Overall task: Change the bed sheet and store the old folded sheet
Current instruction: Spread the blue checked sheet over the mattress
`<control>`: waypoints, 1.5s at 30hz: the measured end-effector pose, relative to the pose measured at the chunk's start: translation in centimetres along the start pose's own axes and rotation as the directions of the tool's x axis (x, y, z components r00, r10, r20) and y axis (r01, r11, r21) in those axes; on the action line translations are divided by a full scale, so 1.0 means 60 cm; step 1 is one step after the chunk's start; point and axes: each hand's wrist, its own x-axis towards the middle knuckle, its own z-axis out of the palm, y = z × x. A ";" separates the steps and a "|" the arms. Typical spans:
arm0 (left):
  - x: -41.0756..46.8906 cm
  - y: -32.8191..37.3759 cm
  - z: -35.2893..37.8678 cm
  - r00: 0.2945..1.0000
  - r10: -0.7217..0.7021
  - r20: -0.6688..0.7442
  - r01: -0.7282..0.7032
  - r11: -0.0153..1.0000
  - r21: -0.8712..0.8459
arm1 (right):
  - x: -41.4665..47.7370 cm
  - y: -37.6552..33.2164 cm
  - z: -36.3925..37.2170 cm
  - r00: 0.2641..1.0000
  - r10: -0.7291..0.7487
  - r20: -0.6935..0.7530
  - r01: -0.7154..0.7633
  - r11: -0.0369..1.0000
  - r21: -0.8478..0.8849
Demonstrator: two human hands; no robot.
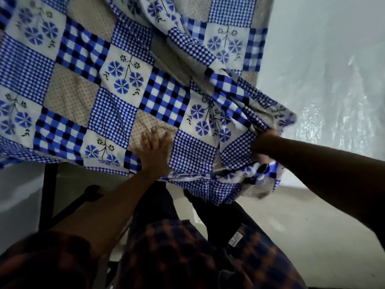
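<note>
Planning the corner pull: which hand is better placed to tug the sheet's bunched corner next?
Right. The right hand grips the bunched corner of the sheet. The left hand lies flat on the sheet, fingers spread, holding nothing; it is probably best used pressing the cloth steady.

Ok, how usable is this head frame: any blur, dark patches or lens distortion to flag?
Head view: the right hand gripping the bunched bed sheet is motion-blurred; the left hand pressing it flat is sharper; the plaid shirt is underexposed; the wall is pale and hazy; wide-angle lens bows its squares.
</note>
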 end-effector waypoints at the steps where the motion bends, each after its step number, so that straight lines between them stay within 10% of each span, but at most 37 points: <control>1: -0.003 0.012 -0.009 1.000 -0.008 -0.014 0.008 0.999 -0.046 | -0.017 -0.010 -0.021 0.982 0.052 0.179 -0.067 0.995 0.076; 5: 0.012 0.030 -0.061 0.975 0.072 -0.210 -0.132 0.948 -0.291 | -0.021 -0.087 -0.076 0.828 -0.273 0.490 0.254 0.961 0.106; 9: 0.103 0.007 -0.141 0.921 0.022 -0.388 -0.148 0.943 -0.298 | 0.013 -0.167 -0.161 0.836 -0.525 -0.158 0.544 0.754 0.369; 13: 0.226 -0.025 -0.255 0.886 -0.050 -0.460 -0.136 0.922 -0.363 | 0.092 -0.229 -0.268 0.687 -0.197 -0.699 0.592 0.709 0.382; 17: 0.376 -0.048 -0.397 0.808 -0.043 -0.587 -0.237 0.889 -0.392 | 0.176 -0.293 -0.428 0.492 0.014 -0.871 0.514 0.803 0.303; 23: 0.546 -0.096 -0.531 0.807 -0.024 -0.590 -0.188 0.937 -0.296 | 0.309 -0.346 -0.609 0.661 -0.131 -0.738 0.458 0.850 0.260; 26: 0.583 -0.110 -0.553 0.853 0.069 -0.518 -0.190 0.965 -0.183 | 0.350 -0.265 -0.630 0.638 0.066 -0.767 0.418 0.807 0.417; 30: 0.600 -0.088 -0.590 0.913 -0.016 -0.407 -0.042 0.990 -0.134 | 0.390 -0.051 -0.600 0.566 0.684 -0.460 0.289 0.358 0.888; 33: 0.609 -0.046 -0.621 0.897 -0.049 -0.438 -0.013 0.990 -0.137 | 0.385 0.034 -0.570 0.478 0.825 -0.301 0.350 0.135 0.927; 39: 0.662 0.065 -0.649 0.854 0.258 -0.451 -0.280 0.960 0.018 | 0.401 0.006 -0.611 0.472 0.573 -0.670 0.653 0.284 0.702; 45: 0.710 0.152 -0.665 0.840 0.300 -0.452 -0.314 0.948 0.047 | 0.450 -0.065 -0.708 0.600 0.326 -0.731 0.270 0.777 0.568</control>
